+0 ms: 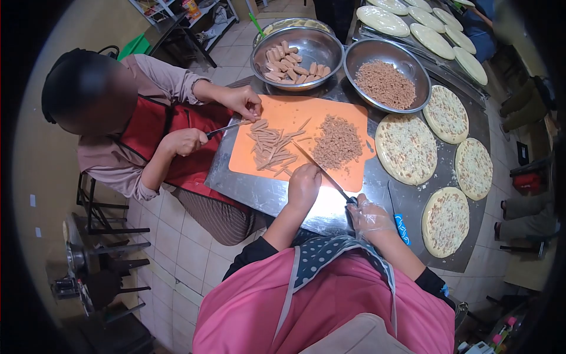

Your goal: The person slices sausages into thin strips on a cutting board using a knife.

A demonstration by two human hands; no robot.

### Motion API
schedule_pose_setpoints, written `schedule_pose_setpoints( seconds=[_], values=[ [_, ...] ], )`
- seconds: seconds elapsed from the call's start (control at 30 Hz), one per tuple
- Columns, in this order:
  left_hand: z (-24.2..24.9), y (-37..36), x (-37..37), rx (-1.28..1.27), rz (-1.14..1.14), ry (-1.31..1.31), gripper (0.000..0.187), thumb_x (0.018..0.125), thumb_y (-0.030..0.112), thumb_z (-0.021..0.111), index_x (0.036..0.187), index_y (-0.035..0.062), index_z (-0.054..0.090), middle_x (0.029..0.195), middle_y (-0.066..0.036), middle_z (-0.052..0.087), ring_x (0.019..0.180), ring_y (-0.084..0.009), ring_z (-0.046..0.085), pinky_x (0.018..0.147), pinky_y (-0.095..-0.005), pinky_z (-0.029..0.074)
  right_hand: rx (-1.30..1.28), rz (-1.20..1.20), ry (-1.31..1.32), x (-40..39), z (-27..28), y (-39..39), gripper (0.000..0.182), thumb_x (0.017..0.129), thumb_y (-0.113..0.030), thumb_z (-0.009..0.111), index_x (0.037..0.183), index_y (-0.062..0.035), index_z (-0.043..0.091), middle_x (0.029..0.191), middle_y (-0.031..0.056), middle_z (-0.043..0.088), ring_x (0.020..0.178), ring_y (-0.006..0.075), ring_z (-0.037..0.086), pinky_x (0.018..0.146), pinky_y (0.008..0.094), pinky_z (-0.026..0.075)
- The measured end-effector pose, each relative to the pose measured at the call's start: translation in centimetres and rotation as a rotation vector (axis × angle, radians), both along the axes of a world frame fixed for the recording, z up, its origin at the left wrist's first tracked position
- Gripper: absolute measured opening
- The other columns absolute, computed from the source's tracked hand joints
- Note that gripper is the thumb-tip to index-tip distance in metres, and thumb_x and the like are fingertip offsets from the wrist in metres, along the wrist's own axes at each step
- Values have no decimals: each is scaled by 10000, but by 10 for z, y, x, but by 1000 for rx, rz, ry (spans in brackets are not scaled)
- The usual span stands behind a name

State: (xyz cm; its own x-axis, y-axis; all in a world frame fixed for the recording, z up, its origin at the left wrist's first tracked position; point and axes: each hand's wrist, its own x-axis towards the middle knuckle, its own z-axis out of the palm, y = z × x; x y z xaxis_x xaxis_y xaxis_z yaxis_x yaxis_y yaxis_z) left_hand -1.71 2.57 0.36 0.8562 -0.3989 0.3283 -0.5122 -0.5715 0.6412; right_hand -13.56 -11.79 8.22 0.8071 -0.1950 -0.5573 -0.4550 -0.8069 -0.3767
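Note:
My right hand (372, 219), in a clear plastic glove, is closed round the black handle of a long kitchen knife (331, 182). Its blade slants up and left over the near edge of an orange cutting board (242, 154). Left of the blade, my left hand (305, 184) is closed at the board's edge, its fingertips hidden from me. Thin sausage strips (272, 144) lie beyond it, with a heap of finely chopped sausage (339, 141) to the right. Across the board's left side, a co-worker's hands hold another knife (229, 127) and a piece of sausage.
Behind the board stand a steel bowl of sausage pieces (333, 56) and one of chopped sausage (421, 76). Several topped pizza bases (407, 148) lie at right, near a blue-handled tool (401, 229). Plain dough rounds (383, 20) fill trays at the back.

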Motion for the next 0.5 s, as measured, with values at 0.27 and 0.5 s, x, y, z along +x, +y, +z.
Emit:
schedule_pose_setpoints(
  seconds=[0.27, 0.5],
  values=[
    [1, 5, -4, -45, 6, -9, 82, 738, 37, 583, 774, -10, 639, 756, -157, 611, 720, -327, 594, 682, -393, 478, 108, -3, -15, 10, 10, -5, 388, 922, -377, 388, 1054, -13, 414, 888, 289, 590, 868, 450, 563, 751, 487, 432],
    [-1, 3, 2, -2, -11, 21, 100, 739, 38, 583, 792, -4, 657, 756, -164, 608, 724, -336, 591, 675, -394, 477, 30, -5, -57, -2, -6, 2, 393, 905, -365, 390, 1032, 4, 439, 853, 266, 602, 843, 403, 589, 743, 464, 446]
  ],
)
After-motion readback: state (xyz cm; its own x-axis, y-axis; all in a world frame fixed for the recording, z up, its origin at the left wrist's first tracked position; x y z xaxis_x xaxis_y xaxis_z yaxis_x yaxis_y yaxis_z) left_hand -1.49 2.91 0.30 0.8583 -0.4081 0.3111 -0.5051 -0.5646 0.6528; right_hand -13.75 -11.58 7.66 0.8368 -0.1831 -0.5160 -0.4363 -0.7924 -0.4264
